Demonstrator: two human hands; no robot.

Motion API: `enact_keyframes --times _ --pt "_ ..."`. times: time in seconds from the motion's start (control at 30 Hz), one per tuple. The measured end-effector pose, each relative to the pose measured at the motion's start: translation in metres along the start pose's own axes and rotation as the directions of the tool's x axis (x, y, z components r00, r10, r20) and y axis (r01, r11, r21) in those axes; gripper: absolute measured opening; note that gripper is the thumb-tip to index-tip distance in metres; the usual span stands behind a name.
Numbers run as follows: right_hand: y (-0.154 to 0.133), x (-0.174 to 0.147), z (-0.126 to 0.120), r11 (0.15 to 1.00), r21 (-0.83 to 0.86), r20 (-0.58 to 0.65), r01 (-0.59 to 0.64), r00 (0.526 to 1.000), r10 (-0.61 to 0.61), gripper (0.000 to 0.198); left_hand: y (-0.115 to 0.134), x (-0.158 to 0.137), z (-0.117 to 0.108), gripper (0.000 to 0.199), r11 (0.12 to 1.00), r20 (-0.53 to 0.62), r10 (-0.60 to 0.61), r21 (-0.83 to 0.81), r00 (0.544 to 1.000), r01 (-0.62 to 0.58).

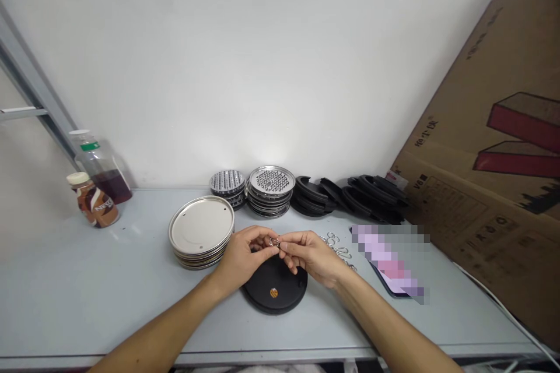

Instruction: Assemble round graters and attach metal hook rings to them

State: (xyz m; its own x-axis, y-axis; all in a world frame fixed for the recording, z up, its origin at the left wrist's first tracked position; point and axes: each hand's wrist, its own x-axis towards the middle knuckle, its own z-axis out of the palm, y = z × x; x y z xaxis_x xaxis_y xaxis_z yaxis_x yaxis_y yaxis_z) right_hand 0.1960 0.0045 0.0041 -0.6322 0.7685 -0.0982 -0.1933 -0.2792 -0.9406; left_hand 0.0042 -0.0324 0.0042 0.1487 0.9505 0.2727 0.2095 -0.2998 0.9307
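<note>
Above a round black disc point(280, 288) with a small orange sticker, my two hands meet at a small metal ring point(274, 242). My left hand point(251, 253) pinches the ring between thumb and forefinger. The thumb and fingers of my right hand point(308, 253) close on the ring's other side; whether a second small part is there I cannot tell. Behind my right hand lie several loose metal rings and hooks point(343, 252). A stack of round silver lids point(201, 227) stands just left of my left hand.
Along the wall stand stacks of metal grater discs point(270, 180) and ridged discs point(227, 182), then curved black pieces point(371, 195). A blurred-out phone-like object point(394, 274) lies at right, near a large cardboard box point(490, 186). Two bottles point(98, 207) point(109, 180) stand at far left.
</note>
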Motion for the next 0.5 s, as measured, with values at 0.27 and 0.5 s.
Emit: enact_keyframes --times 0.27,0.5 --pt "-0.0021 0.0001 -0.0009 0.988 0.137 0.042 -0.068 0.997 0.062 0.031 0.0038 0.0043 -0.0076 0.02 0.985 0.091 -0.074 -0.15 0.993 0.087" --pt "0.0016 0.0007 0.0021 0.995 0.093 0.013 -0.034 0.999 0.033 0.032 0.0087 0.0034 -0.0076 0.023 0.974 0.126 -0.096 -0.194 0.987 0.12"
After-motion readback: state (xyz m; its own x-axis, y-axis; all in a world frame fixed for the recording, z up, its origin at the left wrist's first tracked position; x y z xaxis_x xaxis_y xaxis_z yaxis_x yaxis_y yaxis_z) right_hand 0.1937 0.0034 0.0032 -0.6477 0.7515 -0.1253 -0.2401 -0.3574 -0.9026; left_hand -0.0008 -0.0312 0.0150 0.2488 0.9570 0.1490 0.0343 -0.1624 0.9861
